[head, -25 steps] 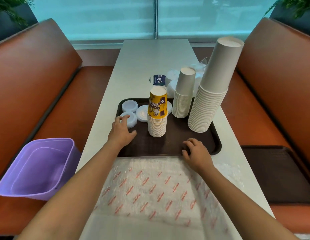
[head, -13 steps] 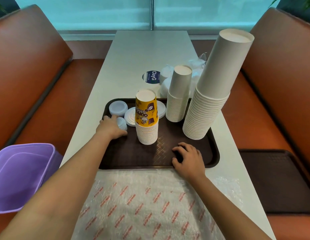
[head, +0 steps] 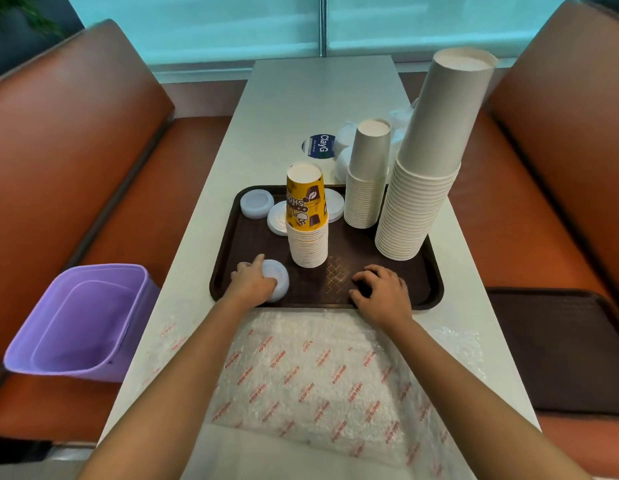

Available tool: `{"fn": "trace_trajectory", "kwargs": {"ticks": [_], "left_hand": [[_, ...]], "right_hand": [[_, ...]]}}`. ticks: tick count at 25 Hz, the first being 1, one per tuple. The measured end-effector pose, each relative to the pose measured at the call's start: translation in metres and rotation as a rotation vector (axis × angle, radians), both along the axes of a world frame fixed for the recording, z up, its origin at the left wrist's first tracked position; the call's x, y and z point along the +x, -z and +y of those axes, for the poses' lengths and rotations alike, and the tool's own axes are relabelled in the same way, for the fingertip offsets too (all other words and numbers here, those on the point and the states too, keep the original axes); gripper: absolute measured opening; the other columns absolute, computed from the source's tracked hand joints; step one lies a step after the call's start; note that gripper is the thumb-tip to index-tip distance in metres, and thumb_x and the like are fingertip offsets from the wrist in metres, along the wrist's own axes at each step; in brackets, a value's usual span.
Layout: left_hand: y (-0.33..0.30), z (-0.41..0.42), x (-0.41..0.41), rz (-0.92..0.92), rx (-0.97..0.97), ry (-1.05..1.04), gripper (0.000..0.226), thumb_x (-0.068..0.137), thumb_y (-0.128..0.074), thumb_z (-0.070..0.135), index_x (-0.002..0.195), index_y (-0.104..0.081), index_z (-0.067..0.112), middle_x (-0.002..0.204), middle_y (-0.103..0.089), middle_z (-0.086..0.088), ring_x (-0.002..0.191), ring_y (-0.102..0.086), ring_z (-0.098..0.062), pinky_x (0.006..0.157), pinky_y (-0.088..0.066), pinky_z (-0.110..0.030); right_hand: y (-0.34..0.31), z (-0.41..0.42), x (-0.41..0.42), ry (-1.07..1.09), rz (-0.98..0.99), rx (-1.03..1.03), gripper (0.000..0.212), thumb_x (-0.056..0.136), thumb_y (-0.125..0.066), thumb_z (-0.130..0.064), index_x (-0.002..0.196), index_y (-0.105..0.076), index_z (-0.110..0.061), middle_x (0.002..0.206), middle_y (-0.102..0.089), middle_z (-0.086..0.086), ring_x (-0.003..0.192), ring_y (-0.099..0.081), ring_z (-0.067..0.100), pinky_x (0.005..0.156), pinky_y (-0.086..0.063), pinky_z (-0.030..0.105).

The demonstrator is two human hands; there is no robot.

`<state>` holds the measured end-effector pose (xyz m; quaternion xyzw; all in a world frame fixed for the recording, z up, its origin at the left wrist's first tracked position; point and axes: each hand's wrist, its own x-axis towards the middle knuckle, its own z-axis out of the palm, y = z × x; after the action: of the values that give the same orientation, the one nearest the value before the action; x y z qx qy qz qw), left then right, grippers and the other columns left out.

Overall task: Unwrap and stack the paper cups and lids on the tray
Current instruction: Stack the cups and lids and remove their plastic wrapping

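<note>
A dark brown tray [head: 425, 299] lies on the white table. Three upside-down cup stacks stand on it: a short one topped by a yellow printed cup [head: 306, 216], a middle white stack [head: 366, 174] and a tall leaning white stack [head: 425, 161]. Pale lids [head: 256, 203] lie at the tray's far left, with flat white lids [head: 277, 216] behind the yellow cup. My left hand [head: 252, 282] grips a small stack of pale lids [head: 279, 277] at the tray's near left. My right hand [head: 380, 292] rests with curled fingers on the tray's front rim, holding nothing.
A clear wrapper with red print [head: 318, 368] covers the near table. More wrapped white lids [head: 346, 140] and a round blue sticker [head: 321, 146] lie behind the tray. A purple bin [head: 76, 323] stands on the left bench; another dark tray [head: 560, 348] lies on the right bench.
My left hand has drawn a stack of pale lids from the far left of the tray toward its near left corner. My right hand has stayed at the front rim.
</note>
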<state>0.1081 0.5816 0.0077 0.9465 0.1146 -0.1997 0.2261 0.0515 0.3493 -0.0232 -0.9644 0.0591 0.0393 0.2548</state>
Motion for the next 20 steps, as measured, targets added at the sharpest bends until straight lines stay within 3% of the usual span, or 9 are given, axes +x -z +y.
{"fn": "trace_trajectory", "kwargs": {"ticks": [3, 6, 10, 12, 14, 17, 20], "left_hand": [[-0.003, -0.017, -0.016, -0.067, -0.106, -0.031, 0.062, 0.089, -0.057, 0.022, 0.145, -0.032, 0.013, 0.139, -0.04, -0.016, 0.125, -0.044, -0.031, 0.098, -0.04, -0.037], [-0.005, -0.039, -0.024, -0.088, -0.132, -0.09, 0.051, 0.088, -0.061, 0.026, 0.134, -0.047, 0.009, 0.127, -0.054, -0.013, 0.113, -0.054, -0.027, 0.09, -0.045, -0.035], [-0.008, -0.06, -0.029, -0.056, -0.262, -0.087, 0.036, 0.095, -0.049, 0.028, 0.126, -0.057, 0.011, 0.12, -0.061, -0.01, 0.1, -0.057, -0.02, 0.084, -0.044, -0.028], [-0.009, -0.066, -0.031, -0.019, -0.31, -0.044, 0.034, 0.097, -0.044, 0.025, 0.126, -0.058, 0.013, 0.123, -0.061, -0.009, 0.106, -0.056, -0.02, 0.087, -0.042, -0.027], [-0.008, -0.064, -0.031, -0.01, -0.337, -0.045, 0.034, 0.096, -0.048, 0.021, 0.127, -0.059, 0.014, 0.126, -0.06, -0.007, 0.11, -0.056, -0.019, 0.089, -0.04, -0.025], [-0.006, -0.048, -0.026, -0.124, -0.365, -0.212, 0.031, 0.091, -0.056, 0.014, 0.121, -0.059, 0.015, 0.122, -0.06, -0.006, 0.1, -0.056, -0.016, 0.085, -0.045, -0.026], [-0.009, -0.025, -0.007, -0.313, -0.246, -0.164, 0.043, 0.09, -0.059, 0.013, 0.131, -0.049, 0.017, 0.138, -0.043, -0.007, 0.121, -0.048, -0.022, 0.097, -0.043, -0.033]], "right_hand": [[-0.008, 0.014, 0.002, -0.047, -0.001, 0.134, 0.034, 0.091, -0.055, -0.035, 0.123, -0.058, -0.023, 0.133, -0.048, -0.002, 0.124, -0.042, 0.019, 0.107, -0.03, 0.038], [-0.017, 0.032, 0.002, -0.177, -0.045, 0.225, 0.041, 0.093, -0.054, -0.032, 0.133, -0.051, -0.021, 0.142, -0.039, -0.002, 0.128, -0.038, 0.017, 0.103, -0.04, 0.036], [-0.016, 0.039, 0.005, -0.283, -0.021, 0.198, 0.049, 0.096, -0.048, -0.038, 0.143, -0.037, -0.029, 0.155, -0.022, 0.0, 0.141, -0.021, 0.022, 0.111, -0.033, 0.041], [-0.012, 0.034, 0.006, -0.29, 0.008, 0.073, 0.047, 0.096, -0.047, -0.039, 0.142, -0.039, -0.029, 0.156, -0.021, 0.0, 0.141, -0.016, 0.023, 0.112, -0.03, 0.04], [-0.007, 0.027, 0.005, -0.247, -0.008, -0.03, 0.044, 0.095, -0.048, -0.037, 0.138, -0.043, -0.027, 0.155, -0.022, 0.0, 0.14, -0.017, 0.024, 0.11, -0.031, 0.038], [-0.003, 0.013, 0.003, -0.069, -0.047, -0.041, 0.044, 0.093, -0.049, -0.034, 0.136, -0.046, -0.024, 0.153, -0.024, 0.001, 0.138, -0.018, 0.025, 0.107, -0.035, 0.038], [-0.002, 0.006, 0.003, 0.064, -0.08, -0.005, 0.043, 0.091, -0.053, -0.031, 0.133, -0.049, -0.022, 0.152, -0.026, 0.003, 0.135, -0.02, 0.026, 0.103, -0.04, 0.04]]}}
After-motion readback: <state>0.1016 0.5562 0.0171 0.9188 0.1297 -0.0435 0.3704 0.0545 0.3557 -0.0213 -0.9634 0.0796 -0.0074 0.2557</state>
